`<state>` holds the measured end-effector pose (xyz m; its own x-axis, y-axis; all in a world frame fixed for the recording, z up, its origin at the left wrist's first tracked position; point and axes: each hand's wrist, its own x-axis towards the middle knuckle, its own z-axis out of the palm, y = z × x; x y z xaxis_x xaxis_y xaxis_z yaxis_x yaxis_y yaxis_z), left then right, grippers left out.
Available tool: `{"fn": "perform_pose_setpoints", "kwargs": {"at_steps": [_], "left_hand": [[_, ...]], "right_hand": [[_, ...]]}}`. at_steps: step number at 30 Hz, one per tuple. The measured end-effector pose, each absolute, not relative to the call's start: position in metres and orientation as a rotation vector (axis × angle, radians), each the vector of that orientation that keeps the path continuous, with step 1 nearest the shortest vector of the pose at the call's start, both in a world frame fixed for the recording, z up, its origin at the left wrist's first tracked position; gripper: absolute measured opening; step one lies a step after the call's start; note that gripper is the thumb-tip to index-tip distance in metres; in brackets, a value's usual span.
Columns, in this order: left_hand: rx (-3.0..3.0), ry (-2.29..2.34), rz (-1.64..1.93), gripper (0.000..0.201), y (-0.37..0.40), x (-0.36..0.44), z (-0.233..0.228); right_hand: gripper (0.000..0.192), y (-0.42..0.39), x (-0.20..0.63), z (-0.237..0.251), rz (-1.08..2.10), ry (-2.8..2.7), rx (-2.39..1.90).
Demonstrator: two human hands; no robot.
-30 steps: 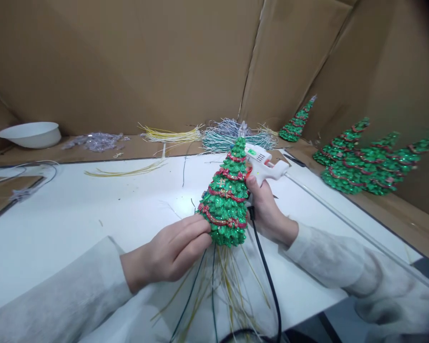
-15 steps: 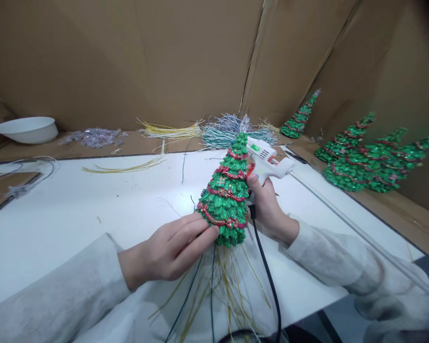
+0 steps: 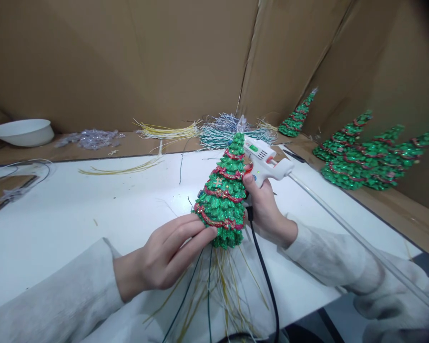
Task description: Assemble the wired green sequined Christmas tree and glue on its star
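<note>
My left hand is closed on the lower left side of a small green Christmas tree with red garlands and a clear topper. Yellow, white and dark green wires hang from under its base. In my right hand is a white hot glue gun, its handle wrapped by my fingers. The gun's front end is hidden behind the upper part of the tree. A long clear glue stick runs out of its back, and a black cord drops from the grip.
More decorated trees stand at the right, and another tree at the back. Wire bundles, a pile of clear plastic pieces and a white bowl line the back. Cardboard walls enclose the white work surface.
The whole view has shifted slightly, so most things sit a little further left. Both hands keep the same hold on the tree and the glue gun.
</note>
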<state>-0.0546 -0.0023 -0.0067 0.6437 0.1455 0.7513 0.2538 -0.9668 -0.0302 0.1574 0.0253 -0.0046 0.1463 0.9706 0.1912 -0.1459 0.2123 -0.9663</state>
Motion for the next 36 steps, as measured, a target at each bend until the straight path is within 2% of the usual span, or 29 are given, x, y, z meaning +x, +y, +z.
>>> {"fn": "perform_pose_setpoints", "kwargs": {"at_steps": [10,16,21,31,36], "left_hand": [[-2.728,-0.39,-1.241,0.033,-0.003,-0.051,-0.006],[-2.672,-0.336,-1.448,0.017,-0.002,-0.046,-0.004],[-2.724,-0.375,-1.463,0.015,-0.006,-0.041,0.004],[-2.648,-0.623,-1.405,0.037,-0.017,-0.053,-0.023],[-2.629,-0.658,-1.364,0.037,-0.019,-0.055,-0.02]], "right_hand": [[0.051,0.025,0.156,-0.005,1.088,-1.024,-0.944],[0.036,0.024,0.157,-0.007,1.117,-0.976,-0.891],[0.033,0.024,0.157,-0.01,1.078,-0.964,-0.896],[0.029,0.017,0.152,-0.005,0.973,-0.988,-0.919],[0.035,0.017,0.153,-0.008,0.948,-0.969,-0.948]]}}
